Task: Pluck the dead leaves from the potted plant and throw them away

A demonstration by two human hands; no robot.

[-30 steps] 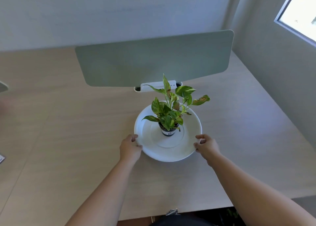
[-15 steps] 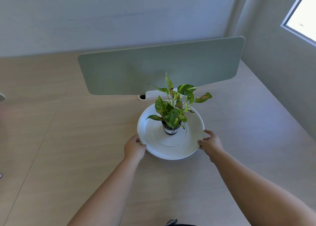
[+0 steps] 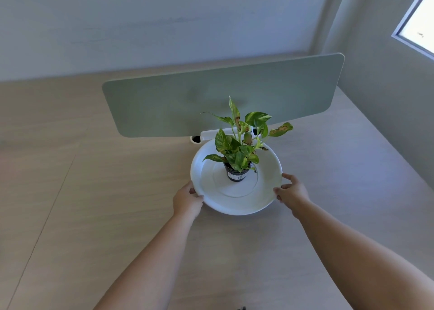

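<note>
A small potted plant with green and yellow leaves stands in a black pot at the middle of a white plate. Some leaves carry brown patches; one browned leaf sticks out to the right, another stands near the top. My left hand grips the plate's left rim. My right hand holds the right rim, thumb over the edge.
The plate rests on a light wooden table. Just behind it a grey-green divider panel stands upright in a white clamp. A wall runs along the right, with a window at the upper right.
Both hands have pushed the plate with the plant away from me, toward the divider panel. The view has tilted with it.
</note>
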